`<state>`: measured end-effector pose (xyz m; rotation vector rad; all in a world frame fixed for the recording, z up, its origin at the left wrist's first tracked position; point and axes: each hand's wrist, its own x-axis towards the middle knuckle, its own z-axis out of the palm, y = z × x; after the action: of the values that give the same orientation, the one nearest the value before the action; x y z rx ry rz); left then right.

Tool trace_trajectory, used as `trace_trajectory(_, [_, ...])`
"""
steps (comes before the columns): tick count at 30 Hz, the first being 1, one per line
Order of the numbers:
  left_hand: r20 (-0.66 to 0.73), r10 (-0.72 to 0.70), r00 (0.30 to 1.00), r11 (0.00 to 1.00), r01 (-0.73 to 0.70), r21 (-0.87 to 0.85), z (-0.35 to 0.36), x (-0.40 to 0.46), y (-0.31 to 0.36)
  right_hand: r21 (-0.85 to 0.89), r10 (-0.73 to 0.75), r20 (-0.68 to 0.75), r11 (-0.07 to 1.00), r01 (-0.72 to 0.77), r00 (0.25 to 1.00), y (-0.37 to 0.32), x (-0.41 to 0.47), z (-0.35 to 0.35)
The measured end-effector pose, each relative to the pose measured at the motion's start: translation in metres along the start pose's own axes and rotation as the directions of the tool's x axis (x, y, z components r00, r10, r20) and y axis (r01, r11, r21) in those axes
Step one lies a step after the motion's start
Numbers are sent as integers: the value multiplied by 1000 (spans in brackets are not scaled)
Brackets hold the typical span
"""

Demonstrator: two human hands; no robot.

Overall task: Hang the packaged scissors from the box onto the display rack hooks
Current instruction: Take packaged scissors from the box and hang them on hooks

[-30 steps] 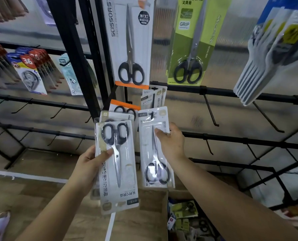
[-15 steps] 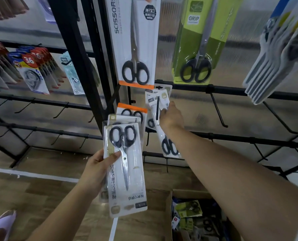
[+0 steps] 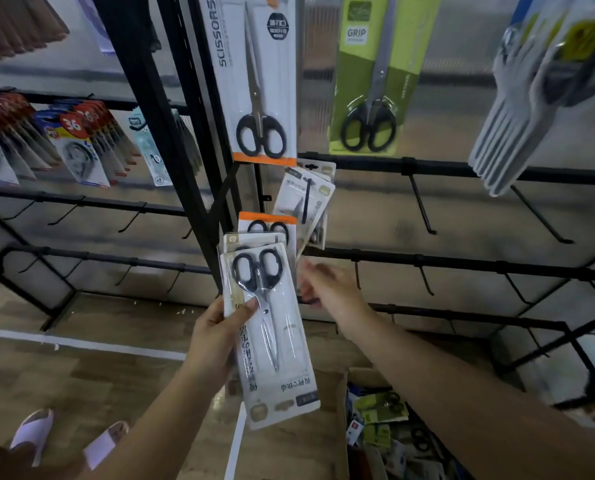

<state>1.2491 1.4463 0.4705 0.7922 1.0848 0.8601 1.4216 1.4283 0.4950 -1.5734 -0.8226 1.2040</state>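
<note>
Left hand [image 3: 216, 336]: raised, fingers and thumb clamped on a stack of scissor packs [image 3: 272, 327]. Right hand [image 3: 327, 284]: blurred, fingers loose, empty, now drawn back below the pack [image 3: 304, 199] it just hung on the hook [image 3: 306, 202]. Hanging cards read "SCISSORS" [image 3: 265, 77] and "GRIP" [image 3: 375, 74]. Box [image 3: 344, 410]: near right.

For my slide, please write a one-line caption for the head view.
Left hand grips a stack of packaged scissors; the empty right hand hangs below packs on a hook.

Glossy plastic scissors pack [image 3: 272, 327]; wood-look floor [image 3: 46, 368].
</note>
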Motion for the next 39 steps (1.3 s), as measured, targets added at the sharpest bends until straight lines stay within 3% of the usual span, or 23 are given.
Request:
trace_trajectory(3, [38,48,998,999,-48,-16,13,-18,-2,-153,-7,161,988,32,987,11,-28,-3])
trace_trajectory(9, [55,125,991,992,-126,12,35,-43,-6,7,-32,-14,999,32,999,3,-51,-30])
trace_trajectory(14, [69,111,991,994,-109,-23,45,-57,-9,93,-55,-131,993,68,990,0,-63,-56])
trace_trajectory(20, [97,92,991,995,-89,-34,47,-70,-15,99,-135,-65,985,141,989,-1,-78,-79])
trace_trajectory(22, [111,108,988,994,-109,-6,51,-74,-12,-53,-178,9,983,178,984,-2,-82,-85])
trace_trajectory(26, [127,121,984,992,-125,23,60,-77,-6,-459,-257,45,853,249,965,-14,-85,-92])
trace_trajectory(33, [209,163,964,987,-161,-27,67,-81,-6,-742,-313,157,588,321,937,-43,-85,-98])
trace_trajectory(39, [188,152,970,988,-149,-31,68,-76,-5,-837,-322,197,437,330,926,-52,-86,-100])
